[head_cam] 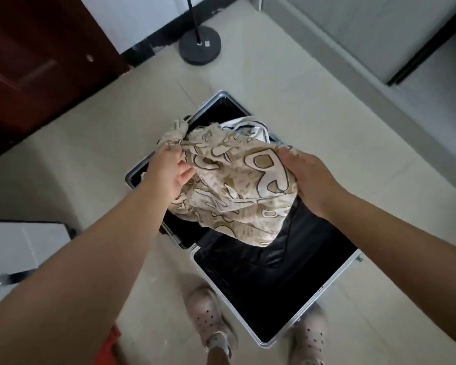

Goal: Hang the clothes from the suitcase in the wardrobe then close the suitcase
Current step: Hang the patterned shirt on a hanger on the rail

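- You have one open suitcase (274, 299) on the floor at center, reaching toward 5 o'clock.
- Two garments: one patterned beige cloth (237, 185) at center, one white piece (256, 131) at 12 o'clock of it.
- Two hands: left hand (170, 172), right hand (309, 180).
- Two perforated clogs (208, 317) at 6 o'clock.
- One round stand base (200, 46) at 12 o'clock.

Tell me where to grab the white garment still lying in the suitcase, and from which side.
Pinch the white garment at its dark-trimmed upper fold, coming down from above. It lies loose in the far half of the open suitcase, and the patterned garment held by the left hand and right hand hides the rest.
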A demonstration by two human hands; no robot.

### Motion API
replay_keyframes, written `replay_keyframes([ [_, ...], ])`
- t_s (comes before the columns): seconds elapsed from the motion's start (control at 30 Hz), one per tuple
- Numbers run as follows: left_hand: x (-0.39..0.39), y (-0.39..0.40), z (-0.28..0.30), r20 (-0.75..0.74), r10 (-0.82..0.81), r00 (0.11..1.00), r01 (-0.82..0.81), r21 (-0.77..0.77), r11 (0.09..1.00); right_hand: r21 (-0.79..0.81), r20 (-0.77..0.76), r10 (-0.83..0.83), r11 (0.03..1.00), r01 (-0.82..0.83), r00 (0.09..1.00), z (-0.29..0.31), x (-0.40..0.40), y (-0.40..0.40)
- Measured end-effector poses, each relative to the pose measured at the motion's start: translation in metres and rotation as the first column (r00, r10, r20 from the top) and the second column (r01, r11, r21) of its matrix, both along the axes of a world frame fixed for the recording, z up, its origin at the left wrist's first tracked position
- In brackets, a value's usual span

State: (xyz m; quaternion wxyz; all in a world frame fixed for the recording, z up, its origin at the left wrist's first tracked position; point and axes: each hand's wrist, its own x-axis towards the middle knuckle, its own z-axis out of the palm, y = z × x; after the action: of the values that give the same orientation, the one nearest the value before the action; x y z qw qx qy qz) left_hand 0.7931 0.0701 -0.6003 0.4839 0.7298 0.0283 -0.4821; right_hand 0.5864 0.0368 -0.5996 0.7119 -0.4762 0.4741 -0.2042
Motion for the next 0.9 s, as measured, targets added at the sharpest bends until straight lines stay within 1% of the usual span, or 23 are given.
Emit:
replay_keyframes([
  [0.1, -0.016, -0.007, 0.056, -0.003, 0.067, 0.998, -0.067, -0.064, 0.996, -0.034, 0.067, 0.024, 0.999, -0.021, 0.997, 0.053, -0.012, -0.015],
  [0.13, -0.024, -0.009, 0.086, -0.022, 0.082, 0.996, -0.084, -0.101, 0.991, -0.051, 0.106, 0.042, 0.998, -0.037, 0.993, 0.083, -0.021, -0.02],
  [0.17, -0.029, -0.01, 0.11, -0.029, 0.087, 0.996, -0.09, -0.141, 0.986, -0.071, 0.14, 0.055, 0.996, -0.046, 0.989, 0.109, -0.027, -0.024],
  [0.2, -0.034, -0.009, 0.132, -0.035, 0.058, 0.998, -0.063, -0.194, 0.979, -0.091, 0.179, 0.063, 0.995, -0.048, 0.982, 0.132, -0.034, -0.027],
  [0.27, -0.044, -0.009, 0.183, 0.026, -0.061, 0.998, 0.066, -0.317, 0.946, -0.145, 0.251, 0.056, 0.989, -0.02, 0.966, 0.185, -0.049, -0.037],
  [0.33, -0.054, -0.006, 0.24, 0.089, -0.143, 0.986, 0.168, -0.464, 0.869, -0.222, 0.293, 0.044, 0.975, 0.023, 0.955, 0.245, -0.065, -0.041],
  [0.37, -0.059, -0.006, 0.261, 0.089, -0.182, 0.979, 0.202, -0.52, 0.83, -0.239, 0.315, 0.033, 0.97, 0.046, 0.948, 0.268, -0.069, -0.043],
  [0.4, -0.064, -0.008, 0.283, 0.127, -0.219, 0.967, 0.253, -0.535, 0.806, -0.255, 0.337, 0.028, 0.965, 0.063, 0.941, 0.293, -0.073, -0.044],
  [0.5, -0.092, -0.004, 0.344, 0.293, -0.333, 0.896, 0.438, -0.467, 0.768, -0.315, 0.372, 0.095, 0.949, 0.029, 0.923, 0.362, -0.081, -0.031],
  [0.53, -0.106, 0.004, 0.364, 0.349, -0.4, 0.848, 0.525, -0.44, 0.729, -0.341, 0.375, 0.096, 0.939, 0.041, 0.922, 0.383, -0.085, -0.023],
  [0.57, -0.118, 0.014, 0.381, 0.427, -0.477, 0.768, 0.633, -0.399, 0.663, -0.36, 0.383, 0.082, 0.931, 0.067, 0.92, 0.404, -0.089, -0.018],
  [0.63, -0.14, 0.039, 0.4, 0.615, -0.602, 0.51, 0.85, -0.252, 0.463, -0.377, 0.412, 0.057, 0.919, 0.114, 0.909, 0.439, -0.095, -0.009],
  [0.67, -0.149, 0.051, 0.41, 0.677, -0.631, 0.379, 0.915, -0.174, 0.363, -0.391, 0.433, 0.038, 0.908, 0.149, 0.901, 0.463, -0.1, -0.003],
  [0.7, -0.159, 0.062, 0.418, 0.711, -0.64, 0.292, 0.947, -0.12, 0.298, -0.381, 0.46, 0.025, 0.908, 0.172, 0.887, 0.483, -0.104, 0.003],
  [0.73, -0.163, 0.068, 0.42, 0.763, -0.603, 0.231, 0.96, -0.079, 0.269, -0.384, 0.487, 0.025, 0.904, 0.188, 0.873, 0.502, -0.108, 0.009],
  [0.77, -0.17, 0.074, 0.434, 0.826, -0.534, 0.181, 0.969, -0.057, 0.24, -0.415, 0.498, 0.038, 0.887, 0.2, 0.867, 0.53, -0.115, 0.02],
  [0.8, -0.175, 0.073, 0.435, 0.881, -0.449, 0.148, 0.968, -0.035, 0.25, -0.426, 0.504, 0.051, 0.883, 0.197, 0.862, 0.545, -0.117, 0.024],
  [0.83, -0.18, 0.074, 0.445, 0.925, -0.352, 0.146, 0.96, -0.047, 0.275, -0.452, 0.504, 0.056, 0.867, 0.208, 0.862, 0.567, -0.122, 0.034],
  [0.87, -0.188, 0.076, 0.459, 0.93, -0.289, 0.227, 0.938, -0.129, 0.323, -0.495, 0.495, 0.058, 0.839, 0.227, 0.867, 0.587, -0.129, 0.046],
  [0.9, -0.193, 0.076, 0.473, 0.886, -0.265, 0.381, 0.881, -0.261, 0.395, -0.531, 0.484, 0.058, 0.813, 0.24, 0.873, 0.603, -0.135, 0.055],
])
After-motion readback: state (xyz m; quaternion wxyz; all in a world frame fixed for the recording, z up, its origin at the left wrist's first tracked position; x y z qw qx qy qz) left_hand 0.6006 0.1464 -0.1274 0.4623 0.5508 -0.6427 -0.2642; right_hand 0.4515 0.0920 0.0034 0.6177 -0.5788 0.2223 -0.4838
